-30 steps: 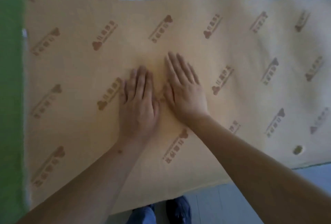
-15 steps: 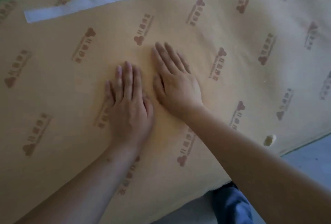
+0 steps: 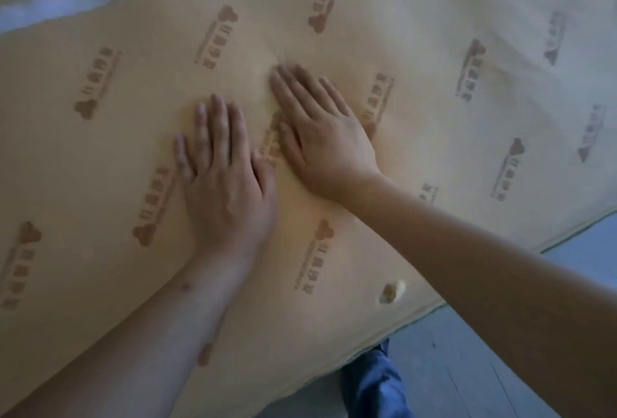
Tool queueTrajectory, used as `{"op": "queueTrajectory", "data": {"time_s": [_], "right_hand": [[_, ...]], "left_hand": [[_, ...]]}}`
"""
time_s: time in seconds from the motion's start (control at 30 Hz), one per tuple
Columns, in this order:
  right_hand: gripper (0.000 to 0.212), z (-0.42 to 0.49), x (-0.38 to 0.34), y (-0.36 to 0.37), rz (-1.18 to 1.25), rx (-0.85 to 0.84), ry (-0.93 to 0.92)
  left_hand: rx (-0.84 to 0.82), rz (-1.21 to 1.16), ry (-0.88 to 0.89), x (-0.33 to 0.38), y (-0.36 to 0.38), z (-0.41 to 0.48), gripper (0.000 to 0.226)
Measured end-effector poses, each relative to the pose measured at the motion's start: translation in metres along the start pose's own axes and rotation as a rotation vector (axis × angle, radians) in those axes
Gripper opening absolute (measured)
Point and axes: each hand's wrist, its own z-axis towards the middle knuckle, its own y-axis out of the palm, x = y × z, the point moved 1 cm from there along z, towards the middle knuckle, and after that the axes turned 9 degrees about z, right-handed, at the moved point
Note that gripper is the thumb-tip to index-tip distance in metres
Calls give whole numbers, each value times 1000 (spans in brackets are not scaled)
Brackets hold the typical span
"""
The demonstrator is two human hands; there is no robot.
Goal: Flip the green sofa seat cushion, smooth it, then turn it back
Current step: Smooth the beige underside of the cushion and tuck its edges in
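2 hands flat, fingers spread, gripping nothing: left hand (image 3: 227, 184), right hand (image 3: 320, 137) side by side | cushion (image 3: 434, 137) tan underside up, beneath both palms | repeated brown logo print (image 3: 213, 40), lettering blurred, unreadable | white strip (image 3: 66, 5) at far edge

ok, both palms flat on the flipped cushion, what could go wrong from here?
1. The left hand and right hand press close together mid-cushion; the fabric creases just past the right fingertips, so a ridge may get pushed along rather than smoothed.
2. The small hole near the front edge could snag or widen if a hand sweeps over it.
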Motion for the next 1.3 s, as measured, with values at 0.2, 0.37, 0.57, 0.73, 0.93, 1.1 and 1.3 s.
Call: {"op": "queueTrajectory", "data": {"time_s": [0.2,0.37,0.57,0.73,0.93,1.1,1.3], "right_hand": [[50,12,50,-56,24,349,-28],[52,3,100,-61,85,127,69],[56,-12,160,-88,15,-30,88],[57,0,197,-126,-26,98,69],[56,22,230,-164,11,209,102],[59,-9,280,-159,-43,-64,205],[58,-12,328,-194,-71,18,262]], "left_hand": [[-10,60,51,60,8,17,57],[11,44,79,119,9,30,60],[-19,-3,40,170,11,42,62],[-51,17,78,206,10,55,64],[-51,14,241,265,14,78,59],[-78,-29,222,309,22,96,64],[-100,-12,224,346,22,104,69]]}}
